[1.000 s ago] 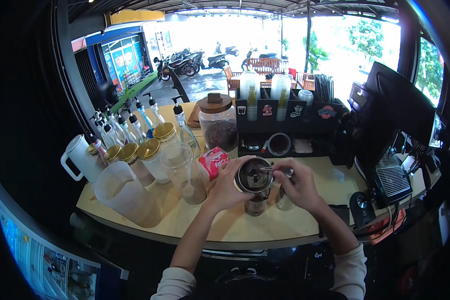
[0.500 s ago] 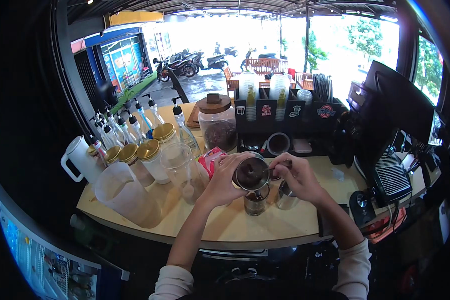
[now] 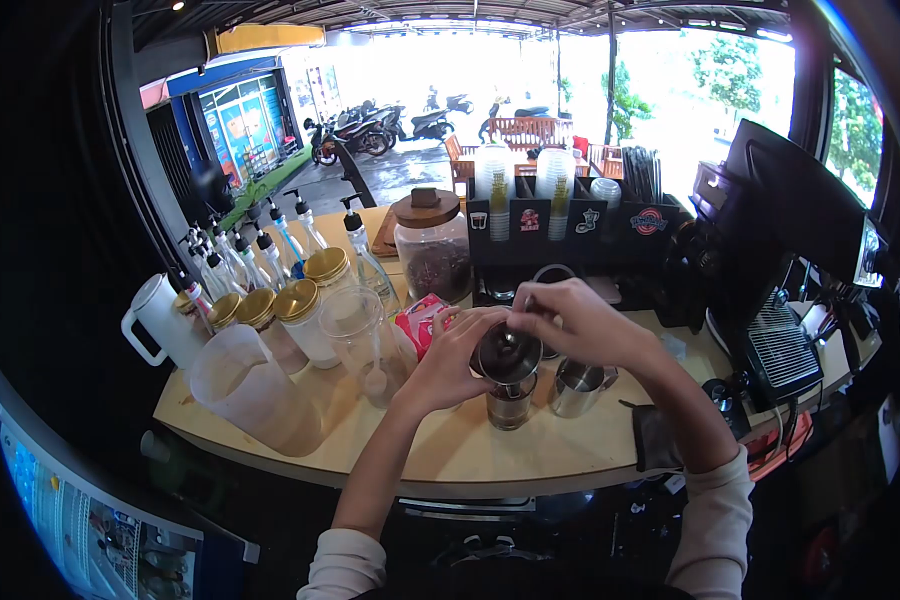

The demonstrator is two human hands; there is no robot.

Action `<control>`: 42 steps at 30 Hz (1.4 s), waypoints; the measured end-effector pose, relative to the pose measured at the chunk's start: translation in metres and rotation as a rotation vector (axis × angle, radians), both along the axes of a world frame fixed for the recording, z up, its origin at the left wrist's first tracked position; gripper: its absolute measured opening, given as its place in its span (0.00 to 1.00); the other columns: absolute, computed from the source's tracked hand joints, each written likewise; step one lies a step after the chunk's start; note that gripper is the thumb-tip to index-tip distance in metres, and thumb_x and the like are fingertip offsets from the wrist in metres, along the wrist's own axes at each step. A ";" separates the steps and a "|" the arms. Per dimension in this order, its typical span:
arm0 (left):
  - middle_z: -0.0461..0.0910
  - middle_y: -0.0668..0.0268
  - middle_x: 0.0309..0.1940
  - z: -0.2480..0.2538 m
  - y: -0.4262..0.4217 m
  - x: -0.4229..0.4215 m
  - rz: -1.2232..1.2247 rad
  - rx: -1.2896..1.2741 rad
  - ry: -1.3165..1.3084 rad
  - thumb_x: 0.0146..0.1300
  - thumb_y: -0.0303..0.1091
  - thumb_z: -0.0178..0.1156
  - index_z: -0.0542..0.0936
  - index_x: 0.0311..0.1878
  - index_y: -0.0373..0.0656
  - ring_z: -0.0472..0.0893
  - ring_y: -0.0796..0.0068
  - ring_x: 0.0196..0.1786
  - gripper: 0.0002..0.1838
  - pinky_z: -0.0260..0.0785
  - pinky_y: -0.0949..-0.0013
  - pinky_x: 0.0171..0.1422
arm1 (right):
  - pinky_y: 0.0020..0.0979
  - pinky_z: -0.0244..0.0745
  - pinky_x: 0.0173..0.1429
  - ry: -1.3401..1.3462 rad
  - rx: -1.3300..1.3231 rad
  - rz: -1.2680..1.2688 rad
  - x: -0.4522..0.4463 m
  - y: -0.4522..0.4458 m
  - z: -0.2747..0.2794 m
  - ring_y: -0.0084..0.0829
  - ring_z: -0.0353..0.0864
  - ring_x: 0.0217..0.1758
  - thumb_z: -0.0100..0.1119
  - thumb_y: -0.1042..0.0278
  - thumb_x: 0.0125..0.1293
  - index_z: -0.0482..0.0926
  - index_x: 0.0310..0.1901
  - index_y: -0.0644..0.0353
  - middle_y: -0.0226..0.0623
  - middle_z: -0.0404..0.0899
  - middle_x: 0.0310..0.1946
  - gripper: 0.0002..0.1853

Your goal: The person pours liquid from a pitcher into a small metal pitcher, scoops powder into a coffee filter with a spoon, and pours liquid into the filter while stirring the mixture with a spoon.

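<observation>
Fingers of my left hand [image 3: 454,362] wrap round the side of a round dark container [image 3: 510,362], tilted above a glass [image 3: 511,404] on the counter. My right hand [image 3: 582,322] is closed in a pinch on a spoon whose bowl shows over the container's opening; most of its handle is hidden by the fingers. To the right of the glass stands a metal pitcher [image 3: 578,388]. A pink packet [image 3: 425,322] lies just behind my left hand. Left of it is a clear plastic cup [image 3: 365,345] with a white spoon inside.
Gold-lidded jars [image 3: 298,300], pump bottles [image 3: 260,250], a white jug [image 3: 166,318] and a frosted pitcher [image 3: 255,385] fill the left of the counter [image 3: 450,450]. Behind are a wooden-lidded jar [image 3: 432,245] and a black cup holder [image 3: 570,225]. An espresso machine [image 3: 770,330] stands right.
My right hand has moved up and left over the container, lifting the spoon's handle. The metal pitcher shows more fully. My left hand keeps its hold.
</observation>
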State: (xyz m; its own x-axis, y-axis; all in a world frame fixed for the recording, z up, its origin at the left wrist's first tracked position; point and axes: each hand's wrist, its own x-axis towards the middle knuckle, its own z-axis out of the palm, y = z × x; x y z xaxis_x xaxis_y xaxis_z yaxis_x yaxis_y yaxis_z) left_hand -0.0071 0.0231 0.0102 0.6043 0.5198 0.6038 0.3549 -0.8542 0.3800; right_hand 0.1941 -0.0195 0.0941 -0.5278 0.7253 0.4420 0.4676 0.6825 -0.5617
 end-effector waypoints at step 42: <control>0.75 0.66 0.57 -0.027 -0.001 0.009 0.074 -0.094 -0.330 0.34 0.37 0.75 0.70 0.61 0.50 0.71 0.61 0.62 0.43 0.51 0.55 0.71 | 0.21 0.69 0.30 0.327 -0.068 -0.121 -0.010 -0.012 -0.033 0.13 0.73 0.26 0.47 0.69 0.73 0.75 0.39 0.66 0.30 0.77 0.21 0.10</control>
State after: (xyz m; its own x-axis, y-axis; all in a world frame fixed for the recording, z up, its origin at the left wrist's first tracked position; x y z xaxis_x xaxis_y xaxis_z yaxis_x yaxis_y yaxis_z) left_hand 0.0017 0.0220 -0.0166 0.3432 0.6174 0.7078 0.2600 -0.7866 0.5601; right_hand 0.1843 -0.0317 0.0610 -0.2745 0.8073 0.5224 0.3304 0.5893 -0.7372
